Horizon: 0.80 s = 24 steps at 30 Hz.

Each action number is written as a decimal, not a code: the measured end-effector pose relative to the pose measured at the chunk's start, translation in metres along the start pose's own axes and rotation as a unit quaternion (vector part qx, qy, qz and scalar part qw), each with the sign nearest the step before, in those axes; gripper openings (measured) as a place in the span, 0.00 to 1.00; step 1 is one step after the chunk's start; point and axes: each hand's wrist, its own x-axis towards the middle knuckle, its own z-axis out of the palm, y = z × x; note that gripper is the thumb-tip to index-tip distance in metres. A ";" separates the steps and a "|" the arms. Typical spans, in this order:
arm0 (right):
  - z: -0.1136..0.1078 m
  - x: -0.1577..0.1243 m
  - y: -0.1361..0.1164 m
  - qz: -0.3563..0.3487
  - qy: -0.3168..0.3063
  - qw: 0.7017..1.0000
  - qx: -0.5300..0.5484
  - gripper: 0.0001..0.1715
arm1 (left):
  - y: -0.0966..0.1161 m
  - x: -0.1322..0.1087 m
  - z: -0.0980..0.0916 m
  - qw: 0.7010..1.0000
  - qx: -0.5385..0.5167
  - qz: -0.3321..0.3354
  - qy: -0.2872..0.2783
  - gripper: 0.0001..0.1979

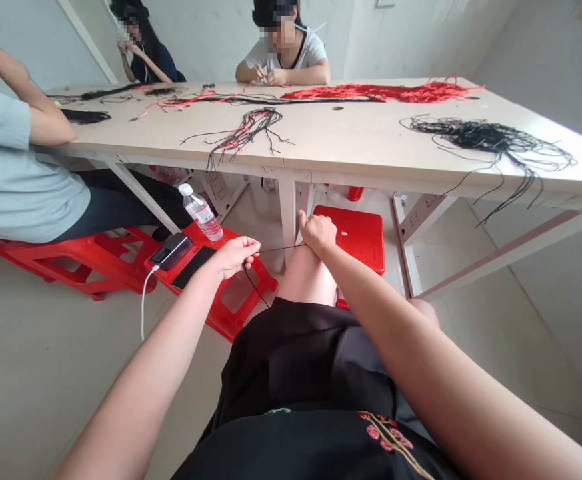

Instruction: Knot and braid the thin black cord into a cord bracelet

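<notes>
One black cord (277,249) runs straight from the pinching left hand (238,258) into the closely curled right hand (319,231).

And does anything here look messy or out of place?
Slightly: the black cord pile on the table, at right, looks tangled, strands trailing over the edge. The thread between left hand and right hand runs straight. Nothing looks spilled.

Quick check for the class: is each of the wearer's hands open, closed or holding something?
Left hand: closed, pinching a thin black cord.
Right hand: closed; the cord runs to it, but its grip is hidden.
</notes>
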 end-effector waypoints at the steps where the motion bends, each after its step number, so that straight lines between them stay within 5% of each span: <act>1: 0.000 0.000 -0.001 -0.001 -0.003 1.000 -0.001 0.37 | 0.000 -0.001 0.000 1.000 -0.001 -0.001 0.000 0.06; 11: -0.002 -0.003 -0.005 -0.001 0.013 1.000 -0.002 0.36 | 0.006 0.004 0.003 0.997 0.067 0.003 -0.047 0.12; 14: -0.001 -0.003 -0.005 0.003 0.020 1.000 0.011 0.37 | 0.007 0.019 0.021 0.989 0.130 0.043 -0.048 0.14; 19: -0.001 -0.003 -0.005 0.028 0.022 0.999 0.024 0.36 | 0.007 0.045 0.067 0.969 0.163 0.186 0.026 0.15; 24: -0.003 -0.003 -0.001 0.043 0.012 0.998 0.046 0.37 | 0.015 0.046 0.093 0.951 0.201 0.227 0.054 0.14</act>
